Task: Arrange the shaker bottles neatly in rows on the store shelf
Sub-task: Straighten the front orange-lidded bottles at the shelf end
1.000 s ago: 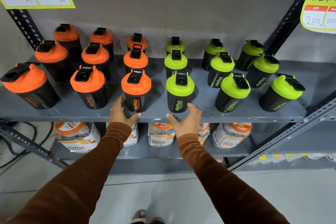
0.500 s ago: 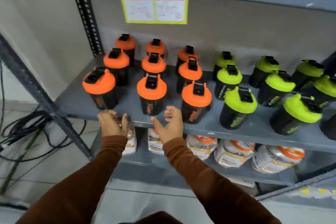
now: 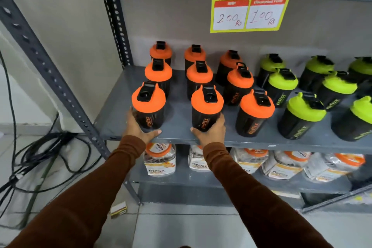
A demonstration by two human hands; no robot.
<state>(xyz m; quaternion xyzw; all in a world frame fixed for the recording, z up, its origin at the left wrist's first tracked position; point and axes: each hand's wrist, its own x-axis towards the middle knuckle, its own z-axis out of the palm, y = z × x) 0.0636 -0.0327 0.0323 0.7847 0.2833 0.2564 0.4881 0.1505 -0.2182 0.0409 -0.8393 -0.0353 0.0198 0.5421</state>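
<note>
Both hands are on the front row of the shelf (image 3: 177,137), each wrapped round the base of an orange-lidded shaker. The left hand (image 3: 138,127) cups the corner shaker (image 3: 148,106), fingers behind its left side and thumb across the front at the shelf lip. The right hand (image 3: 210,132) grips the middle shaker (image 3: 207,109) the same way, thumb in front and fingers round its right side. Both bottles stand upright, long axis vertical, directly beyond the palms and close to the front edge.

A clear stretch of shelf lies between the two held bottles. Just right of the middle shaker stands a third orange shaker (image 3: 254,115), near but not touching; that gap is tighter than the one on the left, so evening the spacing would seem to mean sliding the held pair sideways. Behind the front row sit two more rows of orange shakers (image 3: 199,74), the right-hand column skewed a little off line. Further right of the third shaker come the green shakers (image 3: 302,116) in their own rows.

Little blocks a slide along the lip; the risks are the bottles just behind and the edge itself. Above hangs a price sign (image 3: 249,2); jars (image 3: 160,159) fill the shelf below
</note>
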